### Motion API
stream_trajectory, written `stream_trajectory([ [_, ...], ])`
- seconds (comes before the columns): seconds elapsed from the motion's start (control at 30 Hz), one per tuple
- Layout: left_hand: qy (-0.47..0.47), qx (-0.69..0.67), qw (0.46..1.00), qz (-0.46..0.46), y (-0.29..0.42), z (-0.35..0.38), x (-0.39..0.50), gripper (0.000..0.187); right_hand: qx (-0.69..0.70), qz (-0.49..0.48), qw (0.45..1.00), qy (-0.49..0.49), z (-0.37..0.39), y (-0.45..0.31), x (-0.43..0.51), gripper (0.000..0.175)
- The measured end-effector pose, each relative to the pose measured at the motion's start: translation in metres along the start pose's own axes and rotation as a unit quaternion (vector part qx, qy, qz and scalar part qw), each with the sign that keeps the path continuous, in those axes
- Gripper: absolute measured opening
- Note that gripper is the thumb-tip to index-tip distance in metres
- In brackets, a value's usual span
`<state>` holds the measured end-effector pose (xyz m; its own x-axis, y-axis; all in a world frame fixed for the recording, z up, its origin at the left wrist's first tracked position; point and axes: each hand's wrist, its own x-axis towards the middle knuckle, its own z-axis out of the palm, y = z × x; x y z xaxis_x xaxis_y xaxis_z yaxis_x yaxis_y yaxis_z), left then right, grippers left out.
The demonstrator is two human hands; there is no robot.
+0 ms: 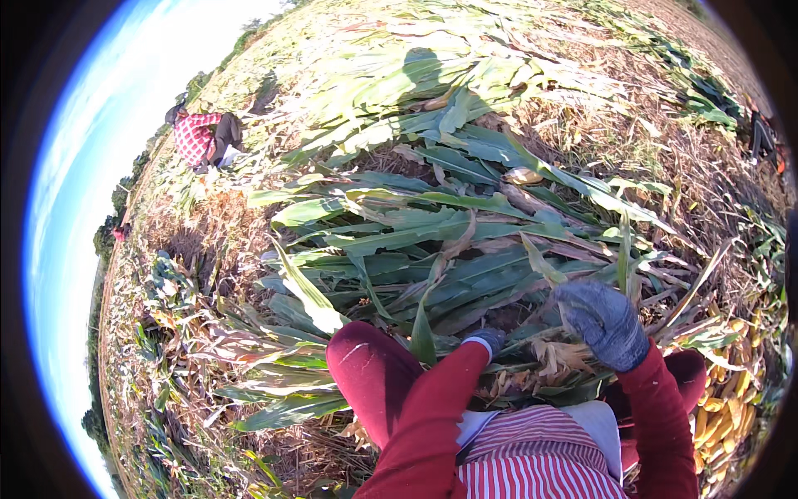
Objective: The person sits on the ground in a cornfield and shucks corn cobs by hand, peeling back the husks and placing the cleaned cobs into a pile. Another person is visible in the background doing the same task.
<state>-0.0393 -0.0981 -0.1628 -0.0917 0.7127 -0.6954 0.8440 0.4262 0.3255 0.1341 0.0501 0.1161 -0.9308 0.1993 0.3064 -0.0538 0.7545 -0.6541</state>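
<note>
My left hand [490, 339], in a grey knit glove, is low between my knees among the corn leaves. Its fingers are hidden, so any grip on a stalk there cannot be made out. Higher and to the right, my right hand [601, 321] wears the same kind of glove, with its back to the camera and its fingers curled. Whether anything is inside it does not show. Dry corn husks [561, 360] lie just below it. Before me spreads a layer of cut green corn stalks and leaves [424, 249], tips mostly to the left. A husked-looking corn ear [522, 176] rests on it.
Yellow corn ears [726, 411] are heaped on the ground beside my right knee. A person in a checked shirt [196, 137] crouches at the far left. Part of another person [764, 137] shows at the right rim. Dry straw [206, 349] covers the ground left of me.
</note>
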Motion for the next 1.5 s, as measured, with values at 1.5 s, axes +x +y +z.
stream_trajectory([
  [1.5, 0.285, -0.324, 0.895, 0.11, 0.087, -0.014, -0.027, 0.035, -0.108, 0.281, 0.923, -0.238, 0.192, 0.158, -0.073, 0.039],
])
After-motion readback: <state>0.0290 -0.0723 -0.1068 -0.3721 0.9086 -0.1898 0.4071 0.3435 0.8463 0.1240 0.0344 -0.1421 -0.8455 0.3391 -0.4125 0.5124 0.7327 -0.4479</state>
